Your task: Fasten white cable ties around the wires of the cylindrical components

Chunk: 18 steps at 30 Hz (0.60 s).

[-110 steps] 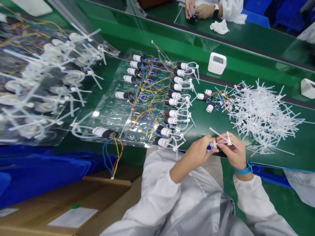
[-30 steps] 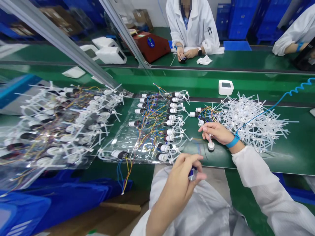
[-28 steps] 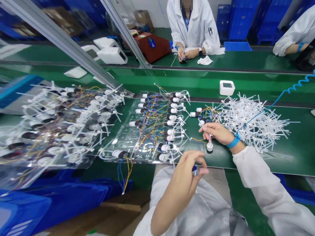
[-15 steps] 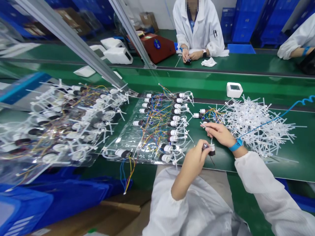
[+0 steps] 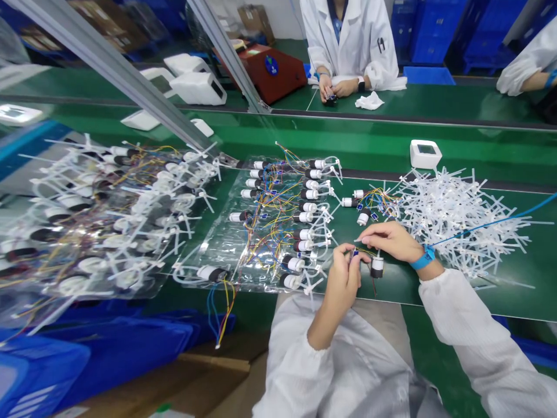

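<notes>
My left hand (image 5: 346,271) is closed, thumb and fingers pinching a small blue-and-white part (image 5: 355,253) with thin wires. Right beside it, my right hand (image 5: 389,241) pinches a thin white tube (image 5: 359,239), whose tip points toward the left fingers. Below the right hand a small white-and-black motor-like cylinder (image 5: 377,267) stands near the bench's front edge. A white tube rises from its top toward my right hand. More such cylinders with coloured wires (image 5: 363,217) lie just beyond both hands.
A heap of white tube pieces (image 5: 461,226) spreads on the right. Left of my hands, wired cylinders lie in rows on clear plastic (image 5: 217,244), with another cluster (image 5: 108,215) farther left. A white device (image 5: 425,154) stands behind. Across the bench, a person in white (image 5: 352,52) works.
My left hand has moved from the cylinder slightly up and left, and now pinches the small blue-and-white part. The cylinder shows uncovered below my right hand, which keeps hold of the tube.
</notes>
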Each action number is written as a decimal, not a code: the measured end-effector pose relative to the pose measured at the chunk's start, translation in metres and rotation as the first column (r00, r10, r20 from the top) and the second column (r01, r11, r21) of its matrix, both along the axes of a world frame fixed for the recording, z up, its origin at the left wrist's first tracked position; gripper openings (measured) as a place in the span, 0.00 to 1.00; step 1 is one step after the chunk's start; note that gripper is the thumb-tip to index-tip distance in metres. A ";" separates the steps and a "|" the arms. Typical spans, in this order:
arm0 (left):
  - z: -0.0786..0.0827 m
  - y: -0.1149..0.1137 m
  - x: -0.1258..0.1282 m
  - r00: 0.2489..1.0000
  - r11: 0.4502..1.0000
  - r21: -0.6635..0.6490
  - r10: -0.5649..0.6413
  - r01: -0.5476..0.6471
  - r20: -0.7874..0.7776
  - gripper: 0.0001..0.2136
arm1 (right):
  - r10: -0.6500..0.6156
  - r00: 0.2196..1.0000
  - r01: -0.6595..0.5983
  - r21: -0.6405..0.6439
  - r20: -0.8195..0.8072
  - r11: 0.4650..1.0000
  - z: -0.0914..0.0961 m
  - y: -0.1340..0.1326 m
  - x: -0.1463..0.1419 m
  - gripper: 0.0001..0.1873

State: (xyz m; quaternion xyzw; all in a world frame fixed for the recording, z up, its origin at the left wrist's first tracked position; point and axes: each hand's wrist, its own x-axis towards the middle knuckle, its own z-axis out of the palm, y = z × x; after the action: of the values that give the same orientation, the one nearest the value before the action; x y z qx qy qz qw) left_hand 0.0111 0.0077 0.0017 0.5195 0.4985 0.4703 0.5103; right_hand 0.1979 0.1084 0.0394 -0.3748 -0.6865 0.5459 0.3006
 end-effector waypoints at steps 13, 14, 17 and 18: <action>0.005 -0.001 -0.003 0.992 0.990 0.078 0.122 -0.119 -0.032 0.09 | 0.087 0.995 -0.086 -0.039 0.042 0.996 -0.007 0.000 0.005 0.13; 0.005 -0.001 -0.003 0.992 0.990 0.074 0.120 -0.117 -0.036 0.09 | 0.091 0.995 -0.089 -0.051 0.038 0.995 -0.008 0.000 0.005 0.13; 0.004 -0.001 -0.004 0.992 0.992 0.058 0.116 -0.113 -0.047 0.09 | 0.097 0.995 -0.096 -0.066 0.014 0.993 -0.007 -0.001 0.003 0.14; 0.004 -0.001 -0.004 0.992 0.992 0.053 0.114 -0.111 -0.050 0.09 | 0.097 0.995 -0.097 -0.064 0.008 0.993 -0.006 -0.001 0.003 0.13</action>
State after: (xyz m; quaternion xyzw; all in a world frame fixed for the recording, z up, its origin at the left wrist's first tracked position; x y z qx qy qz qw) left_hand 0.0071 0.0066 0.0059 0.5155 0.5285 0.4967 0.4563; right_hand 0.2009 0.1069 0.0334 -0.3535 -0.6877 0.5793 0.2577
